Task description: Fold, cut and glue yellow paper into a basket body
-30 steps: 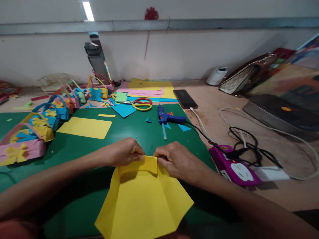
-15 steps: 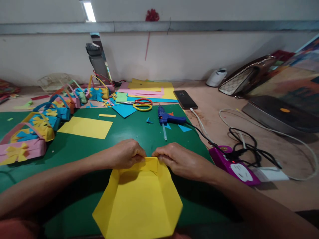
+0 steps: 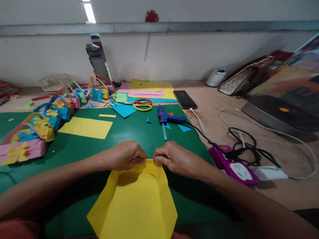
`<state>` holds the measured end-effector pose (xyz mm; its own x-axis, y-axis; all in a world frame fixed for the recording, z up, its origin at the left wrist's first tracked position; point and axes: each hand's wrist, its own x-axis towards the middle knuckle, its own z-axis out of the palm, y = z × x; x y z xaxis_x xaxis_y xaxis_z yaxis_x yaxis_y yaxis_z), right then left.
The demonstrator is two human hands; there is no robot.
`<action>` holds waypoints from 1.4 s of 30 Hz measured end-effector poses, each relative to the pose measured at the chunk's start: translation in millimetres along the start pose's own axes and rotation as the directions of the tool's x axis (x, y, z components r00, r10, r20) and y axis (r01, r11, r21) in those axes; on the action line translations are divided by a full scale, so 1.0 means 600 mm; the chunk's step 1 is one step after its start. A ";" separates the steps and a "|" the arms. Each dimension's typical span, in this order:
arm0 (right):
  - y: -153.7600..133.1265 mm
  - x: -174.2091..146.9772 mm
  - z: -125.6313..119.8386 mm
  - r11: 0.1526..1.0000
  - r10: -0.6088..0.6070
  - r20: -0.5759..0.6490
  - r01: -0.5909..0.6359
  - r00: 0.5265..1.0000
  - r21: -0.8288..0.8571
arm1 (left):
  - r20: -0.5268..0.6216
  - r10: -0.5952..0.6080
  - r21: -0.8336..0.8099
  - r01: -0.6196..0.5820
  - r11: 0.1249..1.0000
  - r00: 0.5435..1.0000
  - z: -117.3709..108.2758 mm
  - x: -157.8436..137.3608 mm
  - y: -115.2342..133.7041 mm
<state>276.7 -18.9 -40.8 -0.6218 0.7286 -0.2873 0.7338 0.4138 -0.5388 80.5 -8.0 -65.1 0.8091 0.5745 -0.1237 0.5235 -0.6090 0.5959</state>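
Observation:
A folded sheet of yellow paper (image 3: 139,202) stretches toward me over the green mat (image 3: 74,196), its long sides creased and raised. Its far end is folded up into a low wall. My left hand (image 3: 128,155) pinches that far edge left of its middle. On the right part of the same edge, my right hand (image 3: 178,158) is closed with thumb and fingers pressed together. A small gap separates the two hands, and the yellow edge shows between them. The fingertips of both hands partly cover the folded corners.
Beyond my hands lie a blue glue gun (image 3: 170,118), scissors (image 3: 143,104) and a flat yellow sheet (image 3: 86,127). Several small paper baskets (image 3: 27,149) line the left. A phone (image 3: 185,99), a purple power strip (image 3: 234,166) and tangled cables (image 3: 251,142) occupy the right.
The yellow paper's near end has shifted slightly left. My right hand's fingers have moved inward along the far edge and cover more of its corner. Both hands still grip it.

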 end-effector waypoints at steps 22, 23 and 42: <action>-0.017 0.019 -0.002 0.985 -0.014 -0.052 0.005 0.999 -0.171 | 0.183 -0.211 -0.311 0.260 0.914 0.960 -0.011 0.005 -0.024; -0.016 0.018 -0.003 0.986 -0.012 -0.047 0.004 0.999 -0.169 | 0.199 -0.211 -0.325 0.268 0.907 0.957 -0.013 0.004 -0.028; 0.005 0.018 -0.008 0.998 -0.006 -0.014 0.005 1.000 -0.064 | 0.251 -0.246 -0.442 0.337 0.831 0.936 -0.020 0.000 -0.036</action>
<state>273.5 -7.3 -41.6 -0.6222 0.7338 -0.2726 0.7466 0.4517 -0.4884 66.3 11.7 -68.4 0.6958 0.5502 -0.4618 0.5900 -0.0711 0.8043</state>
